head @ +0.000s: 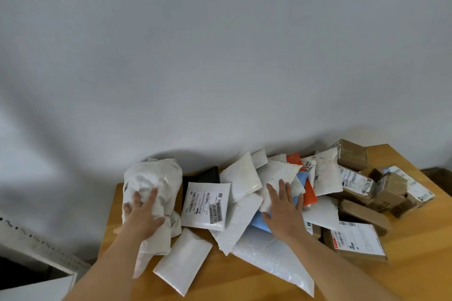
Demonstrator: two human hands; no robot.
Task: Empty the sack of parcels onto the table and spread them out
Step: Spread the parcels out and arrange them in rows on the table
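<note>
At the lower left of centre, the left hand grasps the crumpled white sack on the wooden counter. Right of it, the right hand presses flat, fingers straight, on the parcels piled across the middle.

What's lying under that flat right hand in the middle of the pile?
The right hand presses a white mailer, with a blue parcel showing beneath. Anything deeper is covered.
</note>
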